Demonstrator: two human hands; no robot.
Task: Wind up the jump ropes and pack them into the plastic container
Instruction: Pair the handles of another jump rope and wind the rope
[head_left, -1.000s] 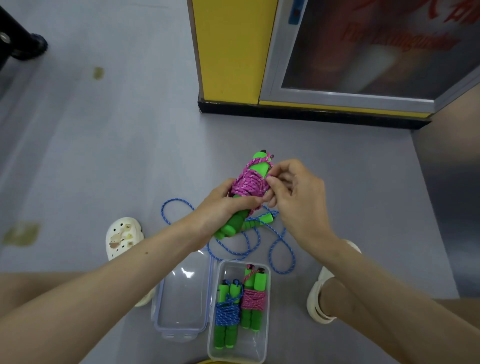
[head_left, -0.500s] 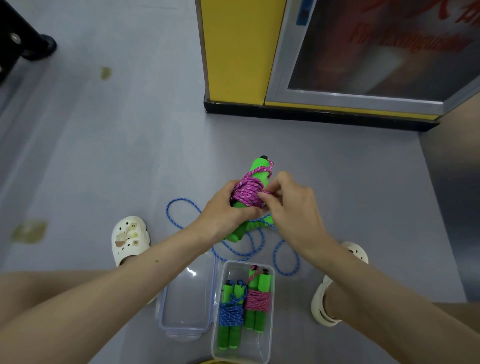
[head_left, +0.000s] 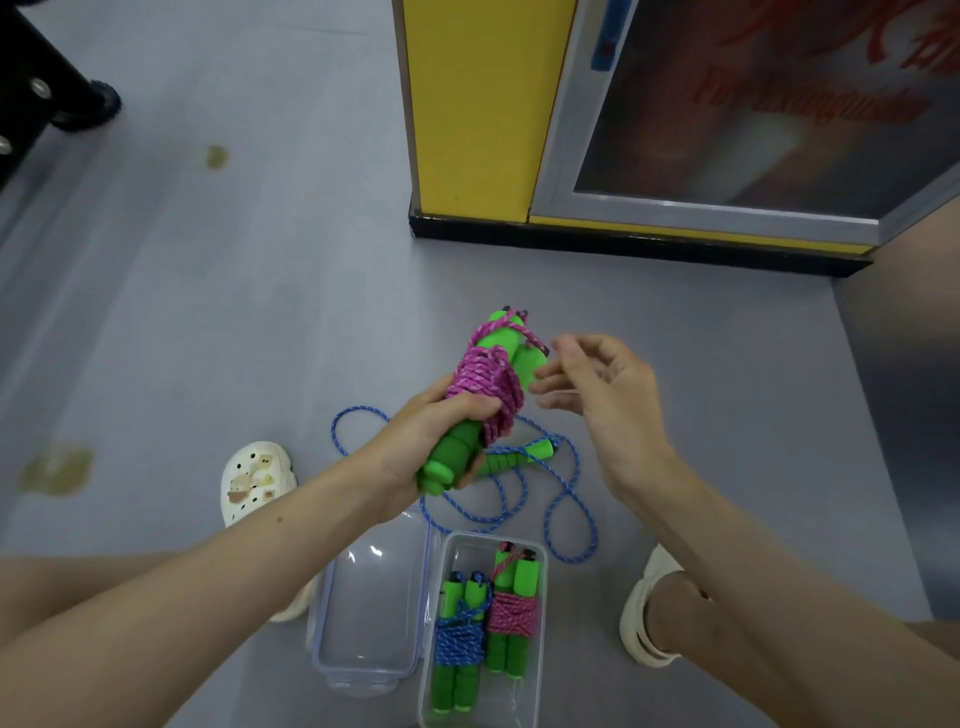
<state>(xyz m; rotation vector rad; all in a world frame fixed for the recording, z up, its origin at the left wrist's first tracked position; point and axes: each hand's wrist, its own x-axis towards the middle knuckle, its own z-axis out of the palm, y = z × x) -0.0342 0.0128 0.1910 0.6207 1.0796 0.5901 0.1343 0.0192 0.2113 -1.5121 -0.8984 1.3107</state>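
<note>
At centre frame, the left hand (head_left: 431, 436) is clenched around the lower ends of two green foam handles (head_left: 449, 460), which are held side by side and tilted toward the upper right. A pink jump rope (head_left: 485, 387) is wound in a thick coil around the middle of those handles, and a short tail crosses the upper tips. The right hand (head_left: 597, 395) hovers just right of the coil, its fingers loosely spread and grasping nothing. Whether its fingertips touch the upper handle cannot be told with certainty, as that area is slightly blurred.

Below the hands, a blue jump rope (head_left: 566, 483) lies unwound in loose loops on the grey floor (head_left: 208, 312), with one of its green handles showing beside the left hand.

At lower centre, the plastic container (head_left: 519, 701) stands open on the floor. It holds a wound blue bundle (head_left: 460, 642) on its left and a wound pink bundle (head_left: 511, 616) on its right, lying side by side. The clear lid (head_left: 369, 613) rests on the floor against the container's left wall.

One white clog (head_left: 254, 480) sits left of the lid and a second clog (head_left: 644, 618) sits right of the container. A yellow column (head_left: 478, 104) and a glazed cabinet door (head_left: 753, 104) occupy the upper right.
</note>
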